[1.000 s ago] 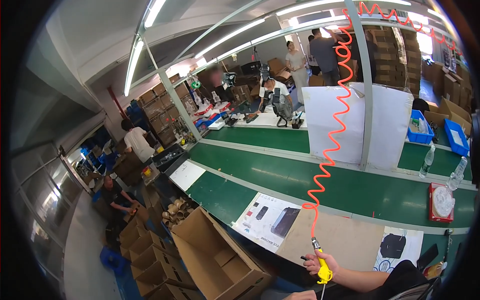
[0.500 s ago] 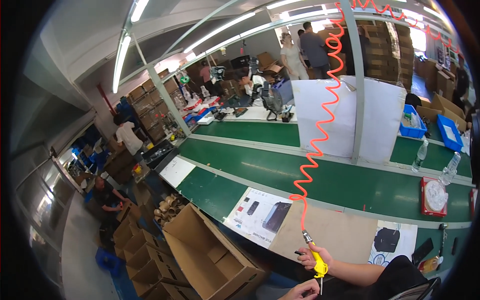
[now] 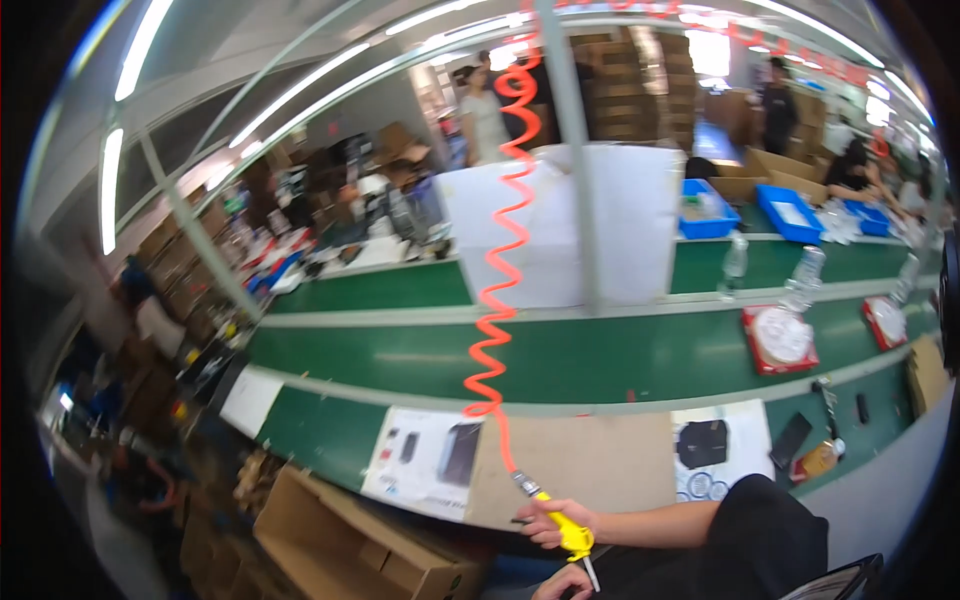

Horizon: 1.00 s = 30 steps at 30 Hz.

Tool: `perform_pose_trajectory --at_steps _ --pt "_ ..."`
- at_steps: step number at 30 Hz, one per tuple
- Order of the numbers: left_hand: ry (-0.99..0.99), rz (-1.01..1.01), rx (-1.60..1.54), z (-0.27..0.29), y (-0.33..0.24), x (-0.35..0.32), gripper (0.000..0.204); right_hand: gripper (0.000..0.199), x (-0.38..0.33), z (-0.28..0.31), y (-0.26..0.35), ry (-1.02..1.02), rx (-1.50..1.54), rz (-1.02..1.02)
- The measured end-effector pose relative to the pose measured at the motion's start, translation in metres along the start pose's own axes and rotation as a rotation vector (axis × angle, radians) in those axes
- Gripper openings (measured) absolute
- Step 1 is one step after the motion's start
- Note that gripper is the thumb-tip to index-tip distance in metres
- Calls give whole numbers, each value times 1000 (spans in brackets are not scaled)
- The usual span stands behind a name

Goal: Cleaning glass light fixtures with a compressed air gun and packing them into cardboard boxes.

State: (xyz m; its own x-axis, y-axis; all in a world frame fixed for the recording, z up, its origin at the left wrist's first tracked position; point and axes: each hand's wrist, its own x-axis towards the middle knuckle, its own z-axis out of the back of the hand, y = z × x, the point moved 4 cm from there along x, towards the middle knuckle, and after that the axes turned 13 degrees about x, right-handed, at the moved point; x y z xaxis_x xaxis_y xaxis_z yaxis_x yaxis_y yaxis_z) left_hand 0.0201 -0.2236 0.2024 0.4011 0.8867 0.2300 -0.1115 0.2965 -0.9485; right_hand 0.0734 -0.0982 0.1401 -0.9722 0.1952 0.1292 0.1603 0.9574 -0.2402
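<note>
The right hand (image 3: 548,522) grips a yellow air blow gun (image 3: 566,527) on an orange coiled hose (image 3: 497,300). The left hand (image 3: 562,583), near edge, grip unclear; the nozzle seems best kept pointing downward

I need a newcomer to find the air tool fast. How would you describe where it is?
Start at the long green conveyor belt; an orange coiled hose hangs down across it. At the hose's lower end, the right hand grips the air tool, the only bright yellow handle there.

The right hand (image 3: 548,520) grips a yellow air blow gun (image 3: 565,530) on an orange coiled hose (image 3: 495,300). The left hand (image 3: 562,584) sits just below its nozzle, over the green bench (image 3: 620,360) edge beside a cardboard box (image 3: 340,545).
</note>
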Motion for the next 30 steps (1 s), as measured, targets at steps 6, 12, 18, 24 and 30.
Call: perform_pose_trajectory --at_steps 6,12,18,24,30 --pt "49 101 -78 -5 16 -7 7 27 -1 -3 -3 -66 -78 76" --pt "94 82 20 -3 -2 10 6 27 -7 -8 -1 -83 -59 119" --pt "100 119 10 -8 4 9 7 26 -11 -10 1 -97 -80 126" --pt "85 144 6 -8 3 7 7 26 -9 -7 1 -97 -72 114" --pt "80 152 17 -10 3 3 7 26 -9 -5 0 -98 -56 103"
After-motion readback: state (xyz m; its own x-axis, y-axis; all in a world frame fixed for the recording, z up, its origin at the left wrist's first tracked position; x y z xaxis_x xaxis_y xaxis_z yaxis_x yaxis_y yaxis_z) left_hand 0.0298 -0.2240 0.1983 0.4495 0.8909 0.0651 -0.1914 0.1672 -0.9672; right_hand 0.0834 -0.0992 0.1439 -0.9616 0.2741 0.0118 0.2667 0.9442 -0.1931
